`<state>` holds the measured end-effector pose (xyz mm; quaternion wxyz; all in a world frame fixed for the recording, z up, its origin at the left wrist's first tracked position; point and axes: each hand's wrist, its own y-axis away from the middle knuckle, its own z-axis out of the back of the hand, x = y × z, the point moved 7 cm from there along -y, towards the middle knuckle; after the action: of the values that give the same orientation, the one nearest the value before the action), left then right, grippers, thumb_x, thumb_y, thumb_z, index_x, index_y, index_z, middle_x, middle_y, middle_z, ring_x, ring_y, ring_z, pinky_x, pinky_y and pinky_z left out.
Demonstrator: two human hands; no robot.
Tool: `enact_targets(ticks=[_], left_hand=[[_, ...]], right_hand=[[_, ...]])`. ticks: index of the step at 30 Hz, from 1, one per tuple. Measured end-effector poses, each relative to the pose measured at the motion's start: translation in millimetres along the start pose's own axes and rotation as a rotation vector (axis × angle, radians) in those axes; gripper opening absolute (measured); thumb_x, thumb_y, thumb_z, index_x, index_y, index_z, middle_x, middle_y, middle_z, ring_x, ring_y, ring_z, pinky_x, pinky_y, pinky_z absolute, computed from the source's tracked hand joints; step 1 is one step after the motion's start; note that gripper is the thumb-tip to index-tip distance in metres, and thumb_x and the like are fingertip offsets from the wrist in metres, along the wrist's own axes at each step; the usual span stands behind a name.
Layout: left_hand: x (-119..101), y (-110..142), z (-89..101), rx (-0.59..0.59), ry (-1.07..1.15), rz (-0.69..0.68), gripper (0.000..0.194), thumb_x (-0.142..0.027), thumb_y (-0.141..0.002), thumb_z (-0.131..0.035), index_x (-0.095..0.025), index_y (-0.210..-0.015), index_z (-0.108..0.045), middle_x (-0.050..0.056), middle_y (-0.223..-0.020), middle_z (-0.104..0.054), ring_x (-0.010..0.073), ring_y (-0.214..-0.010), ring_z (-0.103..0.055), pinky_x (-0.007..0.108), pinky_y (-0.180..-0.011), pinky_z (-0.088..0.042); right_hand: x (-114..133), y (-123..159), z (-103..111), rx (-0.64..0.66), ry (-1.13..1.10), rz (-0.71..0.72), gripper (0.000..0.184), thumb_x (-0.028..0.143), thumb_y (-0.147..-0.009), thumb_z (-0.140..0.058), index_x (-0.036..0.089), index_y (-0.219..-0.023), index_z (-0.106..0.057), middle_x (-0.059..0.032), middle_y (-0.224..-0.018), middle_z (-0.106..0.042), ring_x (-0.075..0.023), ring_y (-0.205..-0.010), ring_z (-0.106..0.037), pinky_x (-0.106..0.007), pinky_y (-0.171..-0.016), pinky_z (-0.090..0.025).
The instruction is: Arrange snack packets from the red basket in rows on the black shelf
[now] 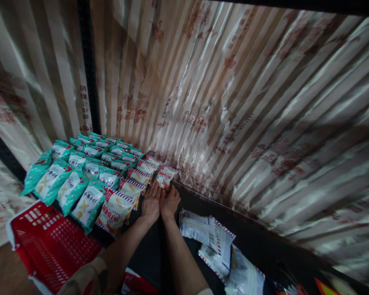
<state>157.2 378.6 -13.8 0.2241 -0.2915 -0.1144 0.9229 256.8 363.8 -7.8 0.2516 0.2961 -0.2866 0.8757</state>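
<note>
My left hand (150,201) and my right hand (170,202) lie side by side on a dark shelf (252,241), fingers stretched toward a cream snack bag with red and blue striped edges (165,176). The fingertips touch or nearly touch that bag, and neither hand grips anything. Left of the hands runs a row of the same cream bags (115,211). Beyond them stand rows of teal snack bags (70,184).
A red plastic basket (46,241) sits at the lower left by my left arm. Several flat bags lie face down (209,235) on the shelf to the right. A striped, shiny curtain (233,102) backs the shelf, with a black upright post (87,61) at left.
</note>
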Motion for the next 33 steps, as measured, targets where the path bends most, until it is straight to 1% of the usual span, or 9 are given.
enact_targets(ticks=[4,8,14,18,21,23,25,28,33], left_hand=[[-10.6,6.1,5.1,0.041,0.026,0.004,0.041,-0.012,-0.088,-0.036,-0.011,-0.127,-0.048,0.012,-0.144,-0.034,0.0212,-0.136,-0.023,0.037,-0.110,-0.029],[-28.7,14.5,12.1,0.085,0.073,-0.010,0.040,-0.011,-0.087,-0.037,-0.007,-0.125,-0.049,0.014,-0.142,-0.037,0.0205,-0.134,-0.028,0.033,-0.110,-0.030],[-72.7,27.2,16.3,0.152,0.159,-0.141,0.042,-0.013,-0.085,-0.037,-0.009,-0.126,-0.049,0.011,-0.140,-0.041,0.0189,-0.134,-0.028,0.032,-0.110,-0.030],[-105.0,43.6,7.7,0.238,0.183,-0.281,0.051,-0.013,-0.078,-0.043,-0.012,-0.129,-0.046,0.007,-0.141,-0.040,0.0194,-0.135,-0.025,0.034,-0.111,-0.027],[-118.6,60.9,-2.8,0.310,0.160,-0.325,0.056,-0.013,-0.075,-0.046,-0.011,-0.131,-0.042,0.009,-0.141,-0.039,0.0218,-0.136,-0.023,0.038,-0.112,-0.024],[-121.4,71.8,-6.2,0.325,0.144,-0.322,0.057,-0.013,-0.076,-0.046,-0.011,-0.132,-0.041,0.010,-0.141,-0.040,0.0228,-0.136,-0.024,0.039,-0.112,-0.023],[-119.5,80.9,-5.4,0.316,0.129,-0.302,0.055,-0.011,-0.078,-0.043,-0.014,-0.133,-0.041,0.009,-0.140,-0.041,0.0230,-0.135,-0.025,0.040,-0.111,-0.024],[-111.3,91.4,1.4,0.292,0.105,-0.271,0.050,-0.009,-0.081,-0.038,-0.017,-0.130,-0.045,0.009,-0.139,-0.042,0.0230,-0.134,-0.027,0.040,-0.109,-0.028],[-92.8,108.2,16.0,0.270,0.098,-0.216,0.048,-0.008,-0.081,-0.040,-0.020,-0.126,-0.050,0.009,-0.141,-0.040,0.0228,-0.134,-0.027,0.040,-0.107,-0.031]], right_hand=[[3.4,6.6,11.8,0.003,0.006,0.053,0.045,0.024,-0.081,-0.041,0.005,-0.120,-0.050,-0.0222,-0.122,-0.051,-0.0287,-0.115,-0.044,-0.040,-0.094,-0.032],[6.5,11.2,31.1,0.001,0.027,0.097,0.043,0.021,-0.081,-0.038,0.004,-0.118,-0.053,-0.0213,-0.122,-0.051,-0.0273,-0.116,-0.042,-0.039,-0.095,-0.033],[1.6,13.6,85.3,-0.043,0.176,0.130,0.043,0.021,-0.080,-0.040,0.008,-0.117,-0.056,-0.0189,-0.127,-0.049,-0.0285,-0.115,-0.043,-0.040,-0.095,-0.033],[-19.0,18.6,125.4,-0.040,0.383,0.034,0.042,0.023,-0.078,-0.046,0.011,-0.117,-0.059,-0.0175,-0.129,-0.048,-0.0314,-0.120,-0.040,-0.042,-0.097,-0.030],[-37.9,27.2,144.0,0.033,0.487,-0.080,0.041,0.025,-0.079,-0.046,0.013,-0.116,-0.060,-0.0151,-0.128,-0.051,-0.0315,-0.120,-0.040,-0.041,-0.096,-0.030],[-44.8,34.5,149.9,0.088,0.501,-0.113,0.040,0.026,-0.081,-0.044,0.015,-0.116,-0.061,-0.0133,-0.128,-0.052,-0.0304,-0.119,-0.042,-0.039,-0.094,-0.032],[-45.1,42.4,152.0,0.125,0.495,-0.097,0.039,0.027,-0.082,-0.043,0.016,-0.116,-0.061,-0.0128,-0.129,-0.052,-0.0290,-0.119,-0.043,-0.036,-0.093,-0.033],[-38.9,56.3,151.7,0.155,0.489,-0.038,0.039,0.026,-0.083,-0.043,0.015,-0.116,-0.060,-0.0134,-0.128,-0.051,-0.0263,-0.118,-0.045,-0.034,-0.093,-0.032],[-27.8,88.4,154.3,0.225,0.474,0.003,0.039,0.029,-0.084,-0.043,0.016,-0.119,-0.058,-0.0123,-0.122,-0.056,-0.0256,-0.112,-0.049,-0.032,-0.091,-0.034]])
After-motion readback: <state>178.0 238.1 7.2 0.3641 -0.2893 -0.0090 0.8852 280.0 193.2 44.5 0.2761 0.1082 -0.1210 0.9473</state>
